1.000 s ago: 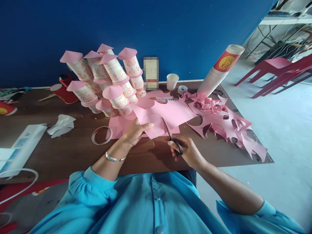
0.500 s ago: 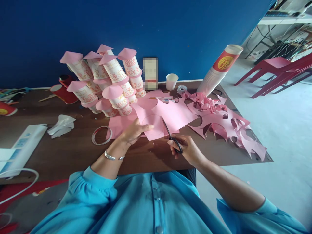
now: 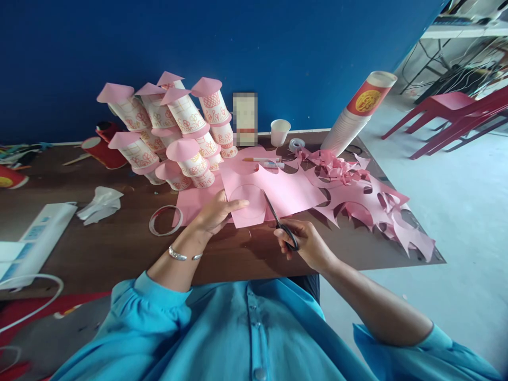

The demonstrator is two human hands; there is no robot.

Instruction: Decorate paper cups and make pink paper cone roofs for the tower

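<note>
My left hand (image 3: 216,213) pinches the near left edge of a pink paper sheet (image 3: 273,185), thumb on top. A faint circle is drawn on the sheet beside the thumb. In my right hand (image 3: 304,241) is a pair of black-handled scissors (image 3: 280,225), fingers closed round the handles. The blades point away from me and meet the paper just right of the circle. Another pink sheet (image 3: 188,206) lies flat underneath. Two pens (image 3: 262,160) rest on the pink paper farther back.
Several decorated paper-cup towers (image 3: 186,119) with pink cone roofs stand at the back left. Pink paper scraps (image 3: 369,196), a tall cup stack (image 3: 349,121), a single cup (image 3: 280,132) and a tape roll (image 3: 296,144) are to the right. A ring-shaped roll (image 3: 165,220) and a power strip (image 3: 37,241) lie left.
The held sheet has turned and shifted slightly, its left upper edge now more upright and its right part nearer the scraps. Both hands keep their hold, almost in the same place.
</note>
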